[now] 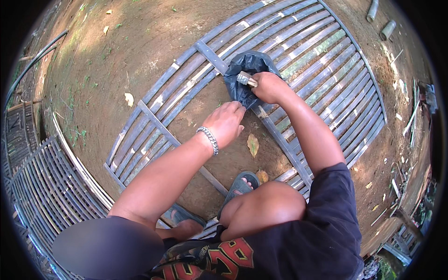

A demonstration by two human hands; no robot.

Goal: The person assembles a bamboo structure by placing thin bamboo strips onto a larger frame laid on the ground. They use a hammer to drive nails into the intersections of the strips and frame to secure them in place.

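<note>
The right hand [269, 87] grips a brush-like tool [243, 78] over a black bag [232, 85]; whether the left hand [225, 123] pinches it is unclear.

Brown bare-earth ground [154, 58] is lit by patchy sunlight [95, 39] beyond the left hand [225, 123]; a grey slatted bamboo panel [53, 184] is seen to its left.

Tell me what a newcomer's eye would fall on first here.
The crumpled black plastic bag stands out first, just above the centre, with the right hand holding a small tan-and-grey object over its mouth. The left hand is at the bag's near edge, a silver chain bracelet on its wrist. Around them, a big bamboo-slat frame fans out to the upper right.
</note>
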